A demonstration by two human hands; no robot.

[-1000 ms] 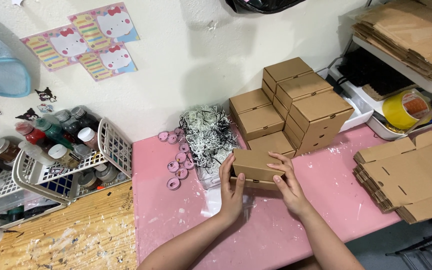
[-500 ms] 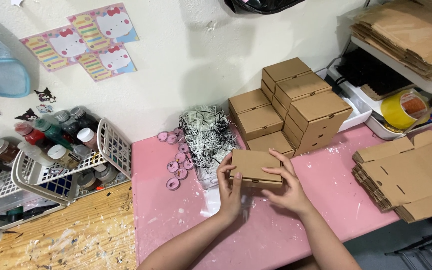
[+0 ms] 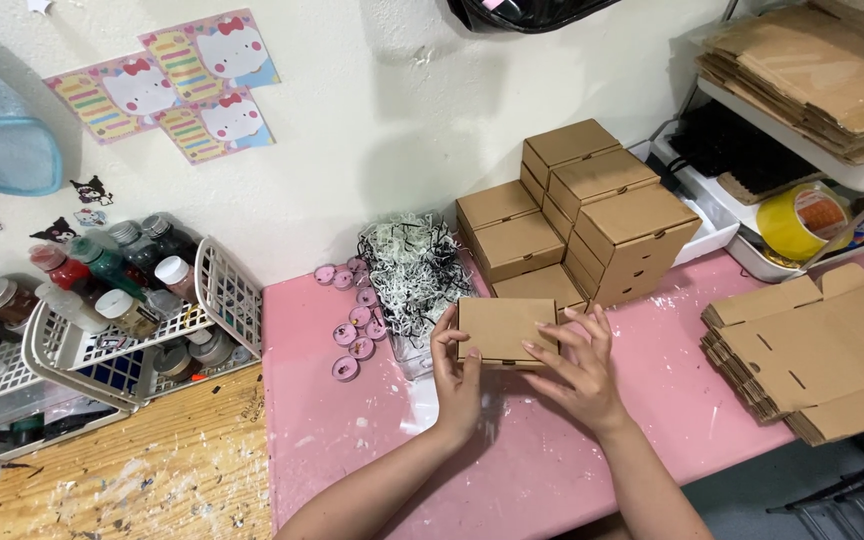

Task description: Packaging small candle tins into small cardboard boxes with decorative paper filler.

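Cardboard box, folded shut, sits near the pink table's middle, held between left hand and right hand, fingers wrapped on its sides. Finished boxes stack behind; many flat blanks remain at the right edge.

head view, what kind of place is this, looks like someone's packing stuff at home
Probably a small home craft or packing corner. Both hands hold a small cardboard box over a pink table, beside stacked closed boxes, flat unfolded blanks and a basket of paint bottles.
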